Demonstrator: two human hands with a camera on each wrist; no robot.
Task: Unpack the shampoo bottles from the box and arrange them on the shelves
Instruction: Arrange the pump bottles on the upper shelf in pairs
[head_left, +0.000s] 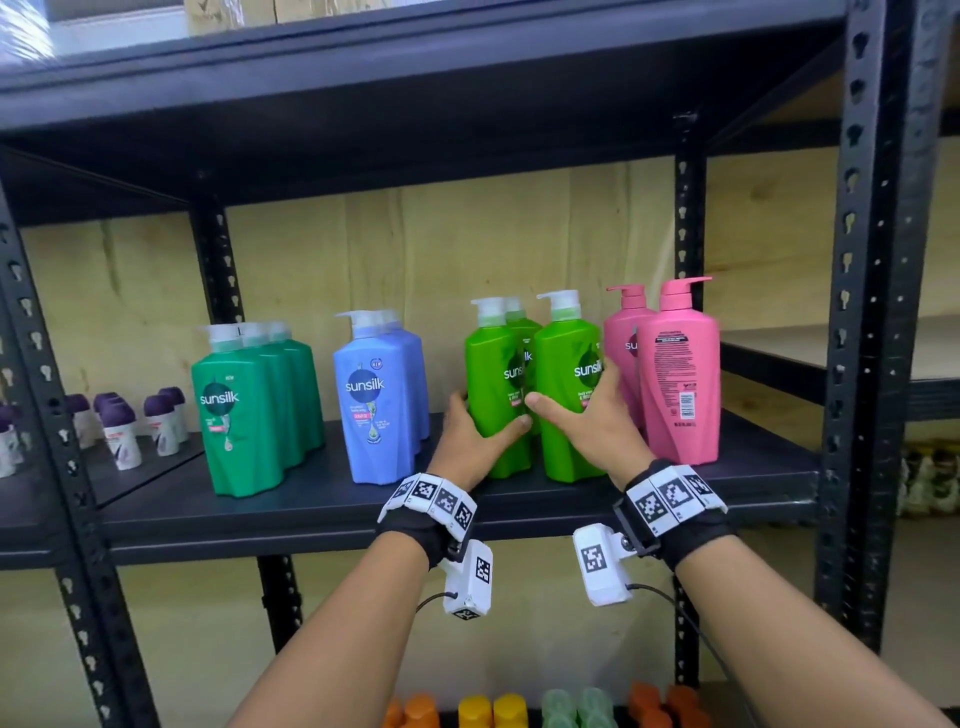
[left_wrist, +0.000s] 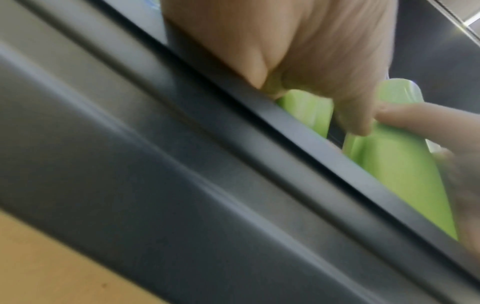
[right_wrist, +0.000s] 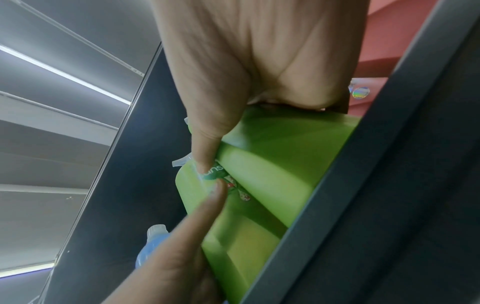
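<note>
While both hands work the light-green group on the middle shelf (head_left: 322, 499), I hold 2 bottles at once. My left hand (head_left: 470, 441) is wrapped around the left light-green bottle (head_left: 496, 395), thumb across its front and fingers round its left side. My right hand (head_left: 597, 421) grasps the right light-green bottle (head_left: 563, 400), thumb on the front and fingers reaching behind its right side, next to the pink bottles (head_left: 675, 374). Both bottles stand upright on the shelf, just beside each other, with a 3rd light-green bottle (head_left: 522, 325) behind them.

Other groups on this shelf: dark-green bottles (head_left: 249, 415) at the left, then blue bottles (head_left: 376, 395). The front pink bottle shows its back label. No box is in view.

Judgement: the step in hand is squaring up the light-green pair. To do it well, I should slide the bases along the shelf and not lift, keep the labels facing forward, and close the pair into 1 tidy file like the neighbouring groups. My right fingers sit close to the pink bottles, so any sideways push risks knocking them. I should let go only once both bases sit flat.
</note>
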